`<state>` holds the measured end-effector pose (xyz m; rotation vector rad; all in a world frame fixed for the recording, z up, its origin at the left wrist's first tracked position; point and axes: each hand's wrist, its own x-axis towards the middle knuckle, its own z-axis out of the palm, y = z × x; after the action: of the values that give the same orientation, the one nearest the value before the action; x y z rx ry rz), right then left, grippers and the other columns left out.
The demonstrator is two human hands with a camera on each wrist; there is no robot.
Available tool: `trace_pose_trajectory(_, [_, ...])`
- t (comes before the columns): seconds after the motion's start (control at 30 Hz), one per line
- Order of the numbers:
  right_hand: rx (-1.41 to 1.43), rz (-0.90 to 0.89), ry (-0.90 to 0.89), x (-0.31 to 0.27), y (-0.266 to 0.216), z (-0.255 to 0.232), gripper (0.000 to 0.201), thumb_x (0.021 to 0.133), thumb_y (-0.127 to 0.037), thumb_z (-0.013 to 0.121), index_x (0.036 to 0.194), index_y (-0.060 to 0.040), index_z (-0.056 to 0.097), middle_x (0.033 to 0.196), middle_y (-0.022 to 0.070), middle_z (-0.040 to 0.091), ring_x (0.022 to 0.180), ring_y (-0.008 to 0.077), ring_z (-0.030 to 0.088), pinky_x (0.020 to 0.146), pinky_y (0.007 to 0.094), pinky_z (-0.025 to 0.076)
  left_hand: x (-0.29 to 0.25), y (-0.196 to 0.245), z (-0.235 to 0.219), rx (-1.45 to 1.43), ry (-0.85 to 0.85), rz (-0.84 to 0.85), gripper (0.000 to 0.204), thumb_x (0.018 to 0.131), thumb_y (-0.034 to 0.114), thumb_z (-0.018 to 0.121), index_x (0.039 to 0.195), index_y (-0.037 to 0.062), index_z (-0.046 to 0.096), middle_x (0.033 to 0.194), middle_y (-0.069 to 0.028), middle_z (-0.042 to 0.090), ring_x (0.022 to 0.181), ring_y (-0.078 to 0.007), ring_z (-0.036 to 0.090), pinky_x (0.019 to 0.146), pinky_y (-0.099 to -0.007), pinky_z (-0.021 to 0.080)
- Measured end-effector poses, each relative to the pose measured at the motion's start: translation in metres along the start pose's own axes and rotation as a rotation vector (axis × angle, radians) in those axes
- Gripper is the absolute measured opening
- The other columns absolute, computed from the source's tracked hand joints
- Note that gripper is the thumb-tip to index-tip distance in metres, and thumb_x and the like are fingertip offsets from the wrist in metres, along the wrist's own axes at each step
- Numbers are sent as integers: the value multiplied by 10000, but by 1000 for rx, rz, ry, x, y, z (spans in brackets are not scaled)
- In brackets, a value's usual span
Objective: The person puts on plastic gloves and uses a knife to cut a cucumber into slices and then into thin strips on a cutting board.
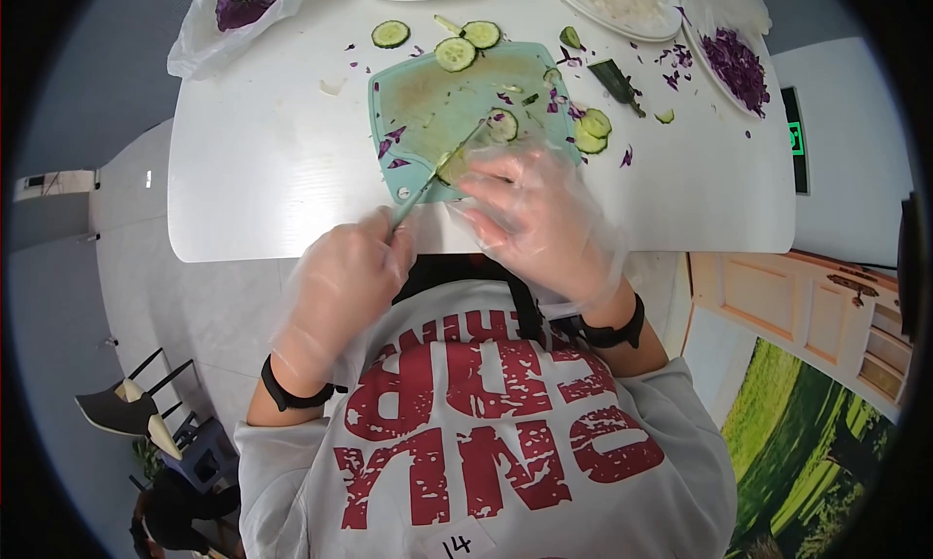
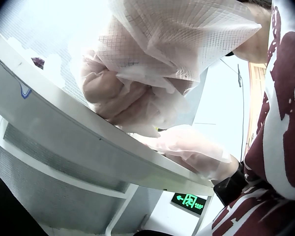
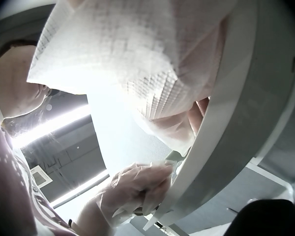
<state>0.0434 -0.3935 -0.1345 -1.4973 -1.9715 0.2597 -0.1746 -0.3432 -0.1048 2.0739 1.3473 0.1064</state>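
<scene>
In the head view my left hand (image 1: 345, 272), in a clear plastic glove, grips the pale green handle of a knife (image 1: 415, 201). Its blade slants up and right across the near part of a mint green cutting board (image 1: 457, 87). My gloved right hand (image 1: 544, 209) holds cucumber (image 1: 450, 168) on the board right beside the blade, its fingers bent and partly covering it. A cut cucumber slice (image 1: 501, 124) lies near the knife tip. Both wrist views show mostly glove: the curled left hand (image 2: 118, 93) and the right hand (image 3: 177, 108) at the table edge.
Cucumber slices (image 1: 455, 53) lie at the board's far edge, others (image 1: 593, 129) at its right. A cucumber end piece (image 1: 615, 85) and purple cabbage shreds are scattered nearby. A plate of shredded purple cabbage (image 1: 736, 68), a plate of pale shreds (image 1: 622, 3) and a plastic bag (image 1: 209, 36) stand farther back.
</scene>
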Motion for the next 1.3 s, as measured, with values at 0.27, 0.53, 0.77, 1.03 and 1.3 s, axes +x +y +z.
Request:
trace_pose_trajectory(0.27, [-8,24,-14,-5,-1,0,255,843,-231,735,1067,-109,722,1113,26,636,1059,283,566,993,436,439,-2,-11,7,98,140,171,342,1014,240,557,768,3,572,499,-93,525,406,-202,552,448,-368,437])
trace_pose_trajectory(0.53, [-21,14,-34,-8,-1,-2,271,810,-188,791,1065,-111,738,1205,35,647,1065,282,567,938,410,485,-8,-5,-3,-66,33,6,363,1022,269,552,772,8,581,496,-85,524,406,-191,542,447,-353,422])
trace_pose_trajectory(0.77, [26,8,13,-7,1,0,221,837,-221,741,1016,-93,733,1152,45,667,1010,264,620,1037,453,435,-10,0,-4,-148,13,-54,319,977,205,603,754,-18,558,598,-242,552,547,-441,549,524,-461,447])
trace_pose_trajectory(1.03, [-22,14,113,-9,3,6,179,805,-143,749,968,-79,713,1062,50,653,996,277,614,922,419,509,-10,0,-4,-108,-8,-74,295,972,197,598,775,-22,585,603,-241,570,553,-431,575,535,-458,463])
trace_pose_trajectory(1.3, [71,81,141,-9,1,7,199,779,-78,743,973,-55,703,1050,77,646,981,302,612,837,410,518,-10,-8,3,-10,46,-13,343,1008,267,575,785,8,611,491,-113,506,423,-212,518,490,-360,436])
